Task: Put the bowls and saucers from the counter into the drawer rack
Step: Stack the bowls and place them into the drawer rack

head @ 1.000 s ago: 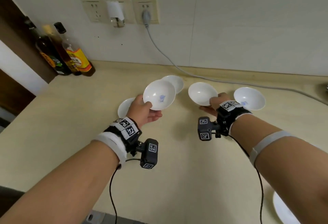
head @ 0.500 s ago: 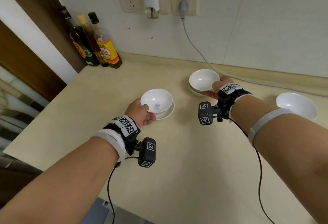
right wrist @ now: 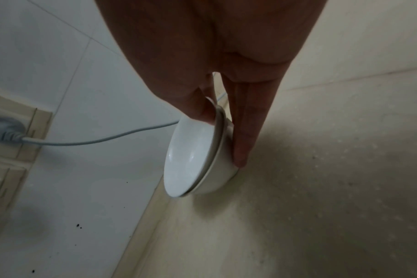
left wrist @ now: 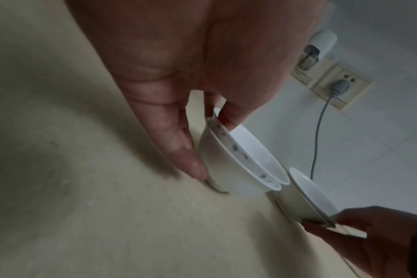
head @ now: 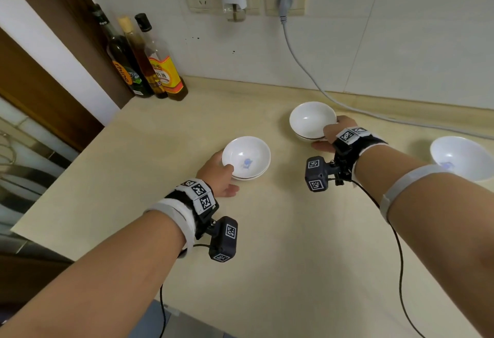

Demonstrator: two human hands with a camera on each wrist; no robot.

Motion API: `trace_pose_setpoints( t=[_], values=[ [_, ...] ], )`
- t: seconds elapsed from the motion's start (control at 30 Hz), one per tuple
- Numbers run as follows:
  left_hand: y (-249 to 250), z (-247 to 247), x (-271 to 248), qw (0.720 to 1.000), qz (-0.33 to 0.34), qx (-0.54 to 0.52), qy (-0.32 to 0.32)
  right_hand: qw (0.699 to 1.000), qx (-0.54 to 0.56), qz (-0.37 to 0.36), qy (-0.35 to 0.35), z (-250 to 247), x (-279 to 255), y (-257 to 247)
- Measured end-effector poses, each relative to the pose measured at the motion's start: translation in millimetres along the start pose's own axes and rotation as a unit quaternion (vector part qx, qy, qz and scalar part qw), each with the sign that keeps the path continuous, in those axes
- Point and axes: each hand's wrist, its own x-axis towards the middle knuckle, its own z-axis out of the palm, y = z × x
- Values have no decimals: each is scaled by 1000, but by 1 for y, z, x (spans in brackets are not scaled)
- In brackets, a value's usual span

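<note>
My left hand (head: 227, 176) pinches the rim of a white bowl with a blue mark (head: 247, 157), which sits nested in a second white dish on the beige counter (head: 280, 244). In the left wrist view the thumb of the left hand (left wrist: 212, 148) lies inside the rim of the nested bowls (left wrist: 245, 165) and the fingers lie along the outside. My right hand (head: 324, 137) grips a plain white bowl (head: 311, 121), also nested in another. The right wrist view shows the right hand (right wrist: 224, 140) with its thumb on that stack's (right wrist: 193, 156) rim. A third bowl (head: 459, 158) stands alone at the far right.
Three bottles (head: 144, 70) stand at the back left corner. A grey cable (head: 307, 70) runs from a wall socket along the back of the counter behind the right stack. Wire shapes (head: 10, 155) show below the counter's left edge.
Both hands have lowered the bowls they carried into the dishes lying on the counter, so each is now a nested pair. The head view has turned left.
</note>
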Motion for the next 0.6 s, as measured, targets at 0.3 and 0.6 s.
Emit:
trace_pose_setpoints(
  t=[0.3,0.6],
  values=[
    [7,50,-24,985,4,-138,-106,986,160,35,13,-30,-58,17],
    [20,118,-69,956,-38,-180,-229,996,82,29,-11,-60,-119,31]
  ],
)
